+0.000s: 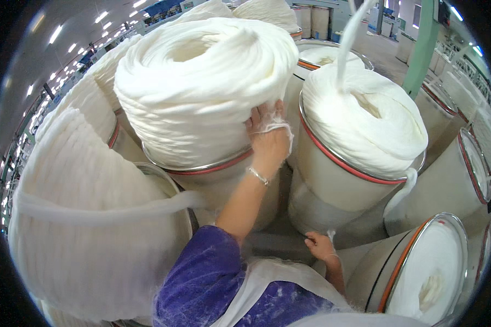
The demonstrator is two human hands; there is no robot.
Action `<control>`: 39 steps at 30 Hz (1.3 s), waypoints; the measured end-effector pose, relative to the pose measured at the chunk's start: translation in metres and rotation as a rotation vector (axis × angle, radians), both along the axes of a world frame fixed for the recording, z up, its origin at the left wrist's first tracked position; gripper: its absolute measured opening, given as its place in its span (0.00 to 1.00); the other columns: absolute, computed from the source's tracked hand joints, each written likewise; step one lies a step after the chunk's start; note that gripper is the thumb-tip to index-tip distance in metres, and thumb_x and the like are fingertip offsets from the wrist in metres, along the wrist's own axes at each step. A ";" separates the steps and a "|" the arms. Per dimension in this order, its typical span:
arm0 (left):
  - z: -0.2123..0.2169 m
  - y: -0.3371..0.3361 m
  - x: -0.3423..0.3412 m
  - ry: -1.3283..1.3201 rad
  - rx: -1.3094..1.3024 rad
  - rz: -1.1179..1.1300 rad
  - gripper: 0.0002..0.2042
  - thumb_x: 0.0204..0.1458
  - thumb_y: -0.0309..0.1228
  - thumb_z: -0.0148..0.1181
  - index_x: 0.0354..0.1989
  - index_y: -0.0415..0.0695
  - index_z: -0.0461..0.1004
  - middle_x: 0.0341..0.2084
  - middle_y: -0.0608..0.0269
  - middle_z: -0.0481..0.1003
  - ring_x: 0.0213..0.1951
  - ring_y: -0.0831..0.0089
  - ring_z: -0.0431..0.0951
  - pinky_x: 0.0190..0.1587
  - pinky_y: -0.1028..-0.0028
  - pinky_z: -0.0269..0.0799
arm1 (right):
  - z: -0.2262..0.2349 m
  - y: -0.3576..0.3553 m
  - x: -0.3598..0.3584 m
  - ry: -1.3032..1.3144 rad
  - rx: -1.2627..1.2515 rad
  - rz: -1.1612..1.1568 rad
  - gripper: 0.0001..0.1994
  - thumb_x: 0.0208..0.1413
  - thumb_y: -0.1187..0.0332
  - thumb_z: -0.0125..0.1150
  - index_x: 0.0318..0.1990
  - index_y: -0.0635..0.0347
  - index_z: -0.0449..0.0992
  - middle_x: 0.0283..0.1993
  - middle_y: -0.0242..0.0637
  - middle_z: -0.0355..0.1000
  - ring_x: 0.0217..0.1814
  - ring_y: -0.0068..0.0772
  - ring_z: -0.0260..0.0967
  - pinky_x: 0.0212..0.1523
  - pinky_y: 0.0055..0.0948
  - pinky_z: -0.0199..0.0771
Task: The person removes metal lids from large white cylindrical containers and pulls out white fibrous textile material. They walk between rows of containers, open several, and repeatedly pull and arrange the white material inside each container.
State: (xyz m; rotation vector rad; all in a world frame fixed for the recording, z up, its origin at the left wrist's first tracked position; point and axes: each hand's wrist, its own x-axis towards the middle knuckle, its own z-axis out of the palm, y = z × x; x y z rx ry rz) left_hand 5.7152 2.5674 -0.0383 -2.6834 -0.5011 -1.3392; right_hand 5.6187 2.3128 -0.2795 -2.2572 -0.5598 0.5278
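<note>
My left hand reaches up to the side of a tall, thick coil of white sliver. Its fingers lie against the coil's lower right side, and loose wisps of fibre cross the back of the hand. The coil rises well above the metal rim of its pale can. Lower down, beside the base of another can, is my right hand. Its fingers are curled in, with a small white tuft of fibre showing at them.
A second sliver coil tops the can at right, with one strand rising from it. At left bulges a large sliver mass, a loose band across it. A tilted can is at lower right; a green post stands behind.
</note>
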 end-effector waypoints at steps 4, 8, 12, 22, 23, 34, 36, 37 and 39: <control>0.000 -0.032 -0.011 -0.165 -0.038 -0.318 0.23 0.41 0.40 0.65 0.48 0.53 0.71 0.48 0.54 0.67 0.48 0.54 0.67 0.50 0.47 0.58 | -0.006 -0.008 0.002 -0.002 -0.023 0.033 0.17 0.51 0.63 0.59 0.48 0.60 0.73 0.41 0.46 0.76 0.41 0.43 0.75 0.43 0.33 0.73; 0.000 -0.042 -0.004 0.228 -0.287 -0.547 0.18 0.42 0.38 0.64 0.43 0.49 0.75 0.44 0.54 0.71 0.47 0.56 0.69 0.50 0.56 0.61 | -0.003 -0.018 0.002 -0.008 -0.070 0.022 0.17 0.51 0.63 0.59 0.48 0.58 0.74 0.41 0.48 0.75 0.42 0.44 0.75 0.44 0.34 0.73; 0.028 -0.042 0.006 -0.154 -0.032 -0.562 0.17 0.42 0.38 0.64 0.41 0.47 0.75 0.43 0.51 0.71 0.46 0.55 0.69 0.50 0.58 0.62 | 0.001 -0.032 0.006 -0.012 -0.135 0.004 0.16 0.51 0.64 0.59 0.48 0.58 0.74 0.42 0.48 0.75 0.44 0.44 0.74 0.45 0.35 0.72; 0.159 0.047 0.027 -0.194 0.167 -0.002 0.35 0.39 0.56 0.62 0.55 0.49 0.69 0.59 0.45 0.60 0.63 0.50 0.55 0.60 0.43 0.47 | -0.011 -0.050 0.022 -0.005 -0.103 0.026 0.17 0.52 0.62 0.57 0.50 0.55 0.73 0.44 0.46 0.74 0.46 0.47 0.72 0.47 0.39 0.71; 0.160 0.058 0.027 -0.184 0.164 0.067 0.38 0.39 0.59 0.62 0.58 0.48 0.67 0.59 0.46 0.61 0.64 0.51 0.54 0.60 0.42 0.45 | -0.012 -0.050 0.023 -0.049 -0.077 0.046 0.17 0.52 0.61 0.57 0.49 0.55 0.73 0.44 0.46 0.74 0.46 0.47 0.72 0.47 0.39 0.71; 0.013 0.019 -0.018 0.231 0.123 0.146 0.27 0.49 0.42 0.51 0.60 0.53 0.64 0.62 0.44 0.53 0.63 0.34 0.43 0.56 0.28 0.34 | 0.057 0.027 0.030 -0.024 0.083 0.177 0.15 0.54 0.64 0.54 0.47 0.60 0.74 0.45 0.46 0.74 0.46 0.49 0.72 0.48 0.38 0.71; 0.006 0.011 -0.023 0.189 0.073 0.123 0.27 0.49 0.41 0.51 0.61 0.57 0.64 0.64 0.45 0.49 0.63 0.33 0.41 0.55 0.27 0.34 | 0.100 0.048 0.032 -0.179 0.171 0.223 0.14 0.55 0.64 0.53 0.46 0.60 0.74 0.45 0.47 0.73 0.46 0.49 0.71 0.47 0.38 0.71; 0.004 0.010 -0.024 0.109 0.071 0.098 0.27 0.49 0.41 0.51 0.61 0.59 0.63 0.65 0.46 0.47 0.63 0.32 0.40 0.55 0.26 0.34 | 0.124 0.058 0.035 -0.204 0.164 0.219 0.14 0.55 0.64 0.53 0.46 0.60 0.74 0.45 0.47 0.73 0.46 0.49 0.71 0.47 0.37 0.71; 0.005 0.009 -0.025 0.138 0.034 0.081 0.27 0.49 0.40 0.51 0.61 0.58 0.63 0.64 0.46 0.48 0.63 0.32 0.41 0.56 0.27 0.34 | 0.175 0.079 0.043 -0.433 0.395 0.144 0.12 0.54 0.67 0.55 0.44 0.61 0.75 0.42 0.45 0.74 0.41 0.44 0.73 0.43 0.33 0.72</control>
